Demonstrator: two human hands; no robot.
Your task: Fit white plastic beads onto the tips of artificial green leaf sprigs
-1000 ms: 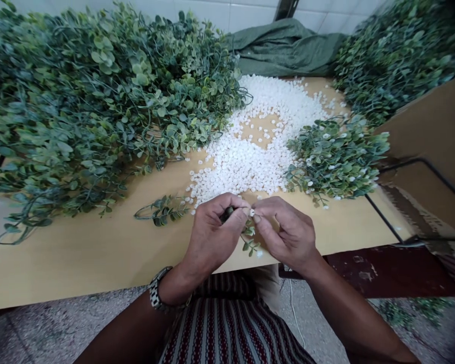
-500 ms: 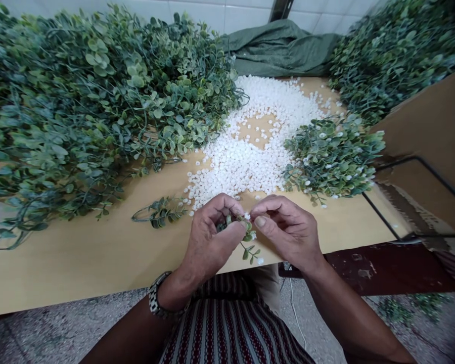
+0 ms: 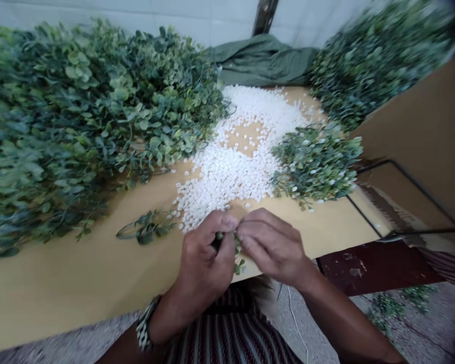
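Note:
My left hand [image 3: 205, 255] is closed on an artificial leaf sprig [image 3: 239, 266], whose lower green leaves hang out below the fingers near the table edge. Against it, my right hand [image 3: 275, 246] is pinched shut, its fingertips meeting my left thumb and forefinger at the sprig. What lies between the right fingertips is hidden. Just beyond both hands spreads a heap of small white plastic flower pieces [image 3: 227, 169]. A single loose green sprig [image 3: 148, 227] lies on the table left of my left hand.
A large pile of artificial greenery [image 3: 98, 106] covers the left of the table [image 3: 72, 273]. At right lie a bunch of white-tipped sprigs [image 3: 318, 162], a cardboard piece [image 3: 420, 121] and a black metal frame [image 3: 426, 177]. More greenery [image 3: 379, 55] and a green cloth [image 3: 265, 60] are behind.
My right fingertips have closed in against my left ones, covering the white piece that showed at the sprig. The view has shifted, so the scene sits further left and slightly lower.

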